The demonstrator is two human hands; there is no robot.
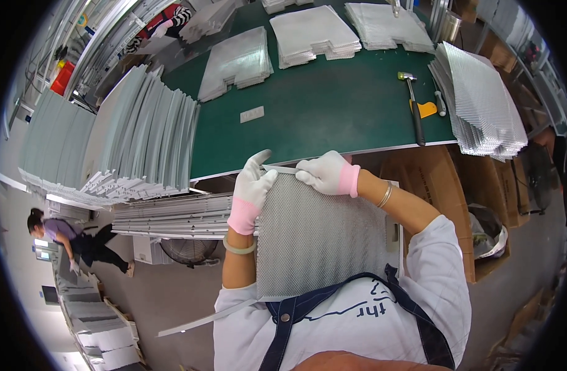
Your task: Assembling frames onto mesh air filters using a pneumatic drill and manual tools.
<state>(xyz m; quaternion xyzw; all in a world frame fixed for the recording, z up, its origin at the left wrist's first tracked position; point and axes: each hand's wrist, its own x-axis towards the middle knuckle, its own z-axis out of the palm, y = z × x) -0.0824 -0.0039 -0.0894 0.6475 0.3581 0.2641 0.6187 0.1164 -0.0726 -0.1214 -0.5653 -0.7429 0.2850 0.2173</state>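
Note:
A grey metal mesh panel [320,241] stands in front of my chest, its top edge near the table's front edge. My left hand [253,185], in a white glove with a pink cuff, grips the panel's upper left corner between thumb and fingers. Further right along that edge, my gloved right hand [325,174] pinches a thin pale metal strip [281,169] that runs between the hands. The fingertips partly hide how strip and mesh meet. From the panel's lower left corner a long narrow strip [203,321] sticks out to the left.
On the green table [333,117] lie a hammer [413,105], a screwdriver [440,100], and a small pale block [252,114]. Stacked mesh sheets [314,34] line its back; more sheets [478,99] stand right. Grey panels [135,130] crowd the left. Cardboard boxes [429,191] sit below. Another person [79,238] walks far left.

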